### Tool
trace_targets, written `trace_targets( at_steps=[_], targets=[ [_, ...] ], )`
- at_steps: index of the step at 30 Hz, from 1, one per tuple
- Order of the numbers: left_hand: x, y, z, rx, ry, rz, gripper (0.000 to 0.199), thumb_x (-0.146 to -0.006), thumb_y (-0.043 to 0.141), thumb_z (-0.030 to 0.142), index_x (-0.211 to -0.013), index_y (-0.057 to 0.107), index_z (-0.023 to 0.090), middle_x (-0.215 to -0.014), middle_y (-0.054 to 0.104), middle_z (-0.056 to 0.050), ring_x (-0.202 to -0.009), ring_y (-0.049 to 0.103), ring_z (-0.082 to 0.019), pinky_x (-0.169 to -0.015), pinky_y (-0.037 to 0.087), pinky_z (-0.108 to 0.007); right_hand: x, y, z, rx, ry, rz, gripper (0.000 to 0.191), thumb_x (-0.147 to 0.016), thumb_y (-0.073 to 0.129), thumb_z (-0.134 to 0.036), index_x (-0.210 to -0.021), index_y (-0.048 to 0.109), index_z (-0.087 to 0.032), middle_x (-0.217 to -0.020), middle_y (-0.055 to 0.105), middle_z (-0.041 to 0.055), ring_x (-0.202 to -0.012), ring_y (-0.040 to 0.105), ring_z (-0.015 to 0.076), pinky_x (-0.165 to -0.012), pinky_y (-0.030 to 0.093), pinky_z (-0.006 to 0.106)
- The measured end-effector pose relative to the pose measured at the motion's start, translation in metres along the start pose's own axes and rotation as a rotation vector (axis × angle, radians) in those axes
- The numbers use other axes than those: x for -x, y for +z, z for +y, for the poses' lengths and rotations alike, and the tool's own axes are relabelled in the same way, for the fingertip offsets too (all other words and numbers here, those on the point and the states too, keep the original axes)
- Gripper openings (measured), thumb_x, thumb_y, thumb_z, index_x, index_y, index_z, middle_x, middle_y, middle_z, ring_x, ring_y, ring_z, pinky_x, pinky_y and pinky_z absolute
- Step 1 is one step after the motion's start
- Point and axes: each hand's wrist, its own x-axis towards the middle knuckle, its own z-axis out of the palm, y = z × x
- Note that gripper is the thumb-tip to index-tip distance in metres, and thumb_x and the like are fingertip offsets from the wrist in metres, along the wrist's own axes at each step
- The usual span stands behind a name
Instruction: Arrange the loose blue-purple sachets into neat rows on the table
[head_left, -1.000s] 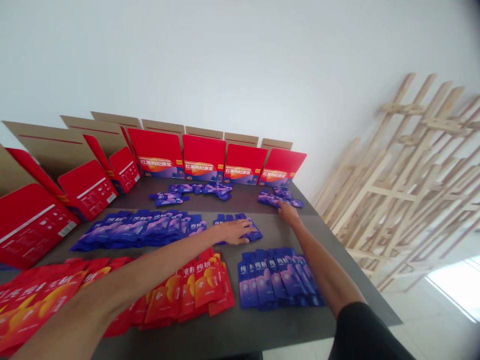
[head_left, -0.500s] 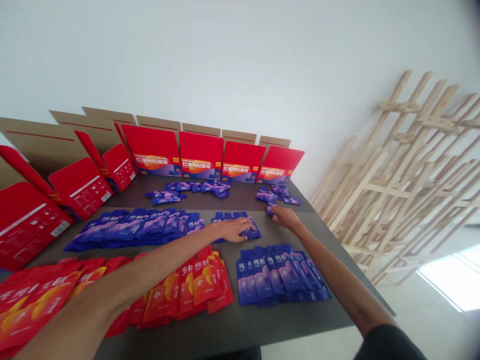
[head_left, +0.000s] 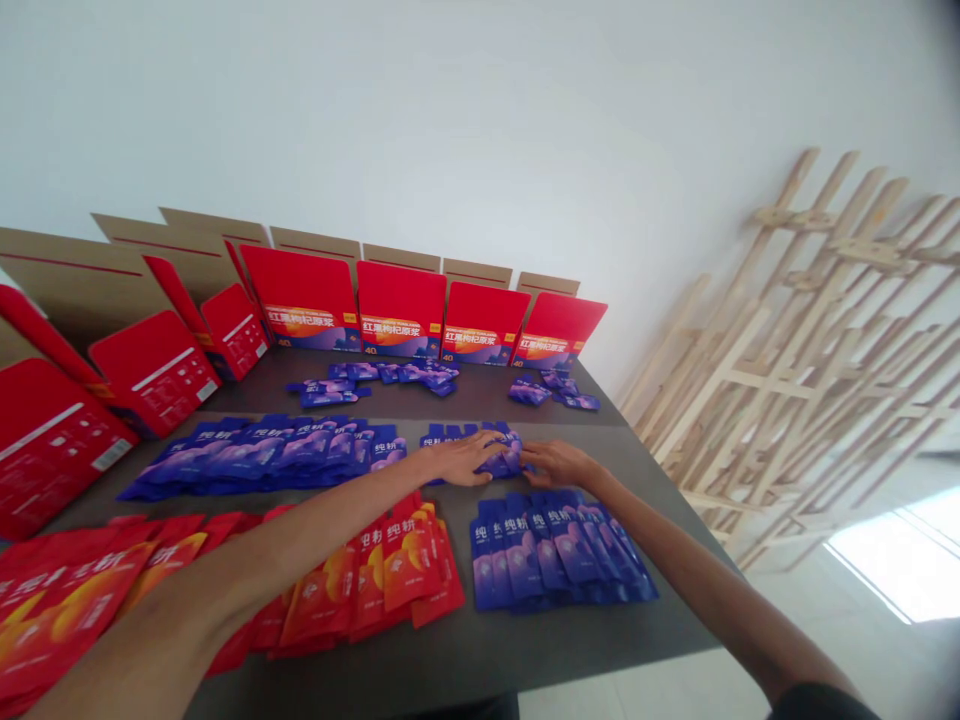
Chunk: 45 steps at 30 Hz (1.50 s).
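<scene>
**Left hand (head_left: 466, 460) and right hand (head_left: 559, 465) together at a small group of blue pouches (head_left: 512, 457)**

Stretched out and unclenched across the small group, with the fingers of the left hand; bent and touching its right end, with those of the right. Cannot tell whether gripping or merely touching on that right side.

Just nearer than the right fingers: a fan of overlapping blue pouches (head_left: 559, 550) on the dark table (head_left: 540, 640). Just left of the left fingers: a longer row of blue pouches (head_left: 262, 450). Nearer, partly hidden by the left forearm (head_left: 292, 548): overlapping red pouches (head_left: 405, 565). Beyond the right fingers: a cluster of small sachets (head_left: 531, 391). Beyond the left fingers, more to the left: a looser spread of sachets (head_left: 412, 373). Behind both: red boxes (head_left: 401, 305) with raised flaps. Well right of all fingers: wooden frames (head_left: 774, 382).
</scene>
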Motion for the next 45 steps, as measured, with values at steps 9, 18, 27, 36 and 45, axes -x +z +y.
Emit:
trace_targets(
  at_steps=[9,18,27,36,45],
  targets=[
    [-0.007,-0.002,0.005,-0.079,0.049,-0.053,0.062,-0.096,0.070,0.025,-0.154,0.056,0.012,-0.160,0.054,-0.021,-0.150,0.048,-0.035,-0.125,0.038,-0.046,-0.056,-0.014,0.059,-0.060,0.802,0.351,0.037,-0.108,0.041,-0.027,-0.132,0.067,-0.016,-0.135,0.068,0.0143,-0.126,0.063,0.0222,-0.106,0.050,0.030],
    [-0.008,-0.001,0.004,-0.010,0.027,-0.061,0.054,-0.095,0.071,0.028,-0.148,0.063,0.019,-0.158,0.058,-0.016,-0.146,0.053,-0.034,-0.123,0.041,-0.047,-0.089,-0.011,0.083,0.048,0.926,0.074,0.041,-0.107,0.049,-0.028,-0.142,0.066,-0.016,-0.128,0.073,0.0196,-0.123,0.070,0.0281,-0.100,0.053,0.034],
    [-0.011,0.000,0.002,0.022,0.061,-0.034,0.057,-0.092,0.072,0.024,-0.148,0.062,0.021,-0.158,0.058,-0.016,-0.144,0.054,-0.035,-0.123,0.040,-0.048,-0.037,-0.001,0.070,0.130,0.654,-0.003,0.029,-0.102,0.052,-0.023,-0.120,0.074,-0.017,-0.114,0.077,0.0137,-0.106,0.074,0.0267,-0.091,0.052,0.031],
    [-0.014,-0.007,0.006,-0.025,0.054,-0.069,0.055,-0.093,0.071,0.024,-0.147,0.061,0.016,-0.157,0.058,-0.017,-0.145,0.054,-0.032,-0.123,0.040,-0.042,0.035,0.015,0.035,-0.042,0.188,0.010,0.028,-0.098,0.053,-0.019,-0.116,0.074,-0.020,-0.114,0.075,0.0097,-0.101,0.073,0.0201,-0.091,0.055,0.028],
    [-0.016,-0.010,0.010,-0.055,0.024,-0.098,0.054,-0.095,0.070,0.027,-0.147,0.061,0.019,-0.157,0.058,-0.016,-0.143,0.055,-0.035,-0.120,0.042,-0.047,0.035,0.000,0.034,-0.119,0.202,0.107,0.026,-0.099,0.057,-0.030,-0.119,0.072,-0.021,-0.120,0.072,0.0090,-0.113,0.068,0.0216,-0.103,0.052,0.032]
  ],
)
